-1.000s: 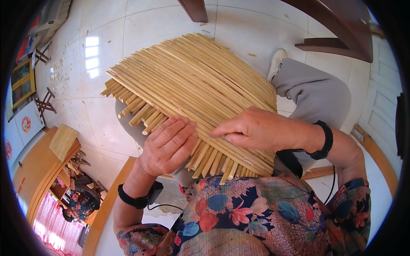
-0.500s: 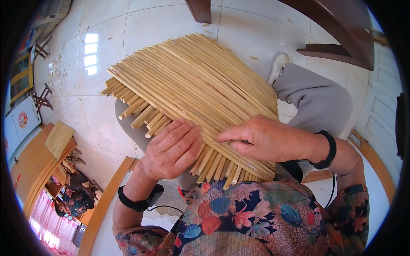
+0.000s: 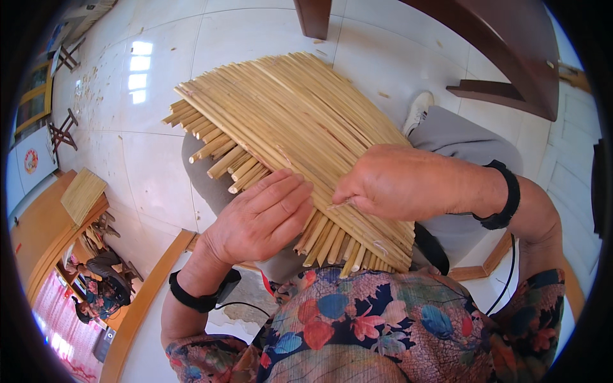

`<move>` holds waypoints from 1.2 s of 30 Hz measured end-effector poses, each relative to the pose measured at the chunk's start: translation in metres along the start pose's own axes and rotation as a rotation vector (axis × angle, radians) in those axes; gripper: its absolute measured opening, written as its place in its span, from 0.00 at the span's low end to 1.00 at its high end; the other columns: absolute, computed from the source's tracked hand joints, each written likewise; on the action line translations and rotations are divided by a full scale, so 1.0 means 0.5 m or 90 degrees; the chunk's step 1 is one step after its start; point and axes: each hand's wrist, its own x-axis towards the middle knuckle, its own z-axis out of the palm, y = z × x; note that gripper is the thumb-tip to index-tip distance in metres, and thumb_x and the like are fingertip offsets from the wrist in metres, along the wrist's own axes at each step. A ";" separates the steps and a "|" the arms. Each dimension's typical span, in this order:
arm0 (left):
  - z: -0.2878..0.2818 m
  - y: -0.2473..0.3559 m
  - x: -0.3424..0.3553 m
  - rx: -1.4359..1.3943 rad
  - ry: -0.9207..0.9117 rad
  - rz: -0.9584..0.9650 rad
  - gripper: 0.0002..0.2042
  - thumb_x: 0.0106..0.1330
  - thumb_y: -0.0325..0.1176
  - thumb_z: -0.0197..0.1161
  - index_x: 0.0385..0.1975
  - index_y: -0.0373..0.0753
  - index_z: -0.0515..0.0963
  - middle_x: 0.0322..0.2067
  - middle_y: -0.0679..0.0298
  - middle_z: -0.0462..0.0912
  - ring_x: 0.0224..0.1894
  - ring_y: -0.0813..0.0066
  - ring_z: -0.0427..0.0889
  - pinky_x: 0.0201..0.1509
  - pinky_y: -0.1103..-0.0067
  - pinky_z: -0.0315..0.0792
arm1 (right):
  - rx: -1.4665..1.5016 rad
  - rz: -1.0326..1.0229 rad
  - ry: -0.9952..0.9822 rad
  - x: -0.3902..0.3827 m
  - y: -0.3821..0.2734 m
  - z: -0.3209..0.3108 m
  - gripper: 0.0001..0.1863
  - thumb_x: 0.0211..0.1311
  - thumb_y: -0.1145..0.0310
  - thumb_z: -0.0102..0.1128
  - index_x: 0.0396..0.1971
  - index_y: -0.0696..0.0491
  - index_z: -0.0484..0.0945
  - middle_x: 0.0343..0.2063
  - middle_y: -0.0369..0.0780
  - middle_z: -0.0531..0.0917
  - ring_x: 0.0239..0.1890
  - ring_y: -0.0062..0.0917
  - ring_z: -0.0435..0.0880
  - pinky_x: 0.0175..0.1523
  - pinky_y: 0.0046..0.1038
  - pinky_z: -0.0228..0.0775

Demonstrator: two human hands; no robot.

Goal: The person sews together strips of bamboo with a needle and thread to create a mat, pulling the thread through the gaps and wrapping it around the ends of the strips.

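A panel of straight, tan plant stalks [image 3: 281,108] laid side by side in two crossing layers rests across my lap, its lower stalk ends jutting out along the near-left edge. My left hand [image 3: 258,220] is closed over that edge, its fingers on the top border stalk and its thumb hidden. Just to the right, my right hand [image 3: 408,182] has thumb and forefinger pinched together low over the same border. A thin, pale, thread-like strand [image 3: 341,204] shows at those fingertips; whether a needle is with it cannot be made out.
Dark wooden furniture [image 3: 511,57] stands at the far right, beyond my shoe [image 3: 418,112]. Stalk scraps lie on the white tiled floor [image 3: 159,163]. At left are a folding stool [image 3: 62,133] and another stalk panel [image 3: 84,195] on a wooden surface. A person [image 3: 105,284] is at lower left.
My right hand has turned, its back now upward, and shifted slightly right and up. The thin needle-like thing seen at its fingertips is less distinct. The left hand keeps its place on the edge.
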 end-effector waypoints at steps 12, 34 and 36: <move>0.004 -0.008 -0.012 -0.034 0.013 0.012 0.14 0.46 0.27 0.61 0.34 0.30 0.76 0.42 0.51 0.78 0.46 0.56 0.78 0.53 0.64 0.73 | -0.197 -0.116 0.090 0.017 -0.008 0.007 0.05 0.43 0.73 0.54 0.18 0.59 0.77 0.19 0.50 0.78 0.25 0.45 0.79 0.28 0.39 0.70; 0.008 -0.005 -0.007 -0.005 0.035 0.017 0.13 0.45 0.28 0.59 0.32 0.31 0.77 0.40 0.53 0.79 0.45 0.59 0.79 0.53 0.66 0.74 | -0.235 -0.095 0.067 0.014 -0.010 0.028 0.05 0.50 0.74 0.52 0.28 0.58 0.73 0.23 0.48 0.79 0.31 0.41 0.82 0.33 0.35 0.74; 0.008 -0.005 -0.006 -0.007 0.039 0.016 0.13 0.44 0.28 0.59 0.32 0.31 0.77 0.40 0.53 0.79 0.45 0.59 0.79 0.52 0.66 0.74 | -0.238 -0.088 0.062 0.013 -0.012 0.026 0.04 0.51 0.73 0.51 0.27 0.57 0.71 0.24 0.45 0.79 0.32 0.40 0.81 0.34 0.35 0.73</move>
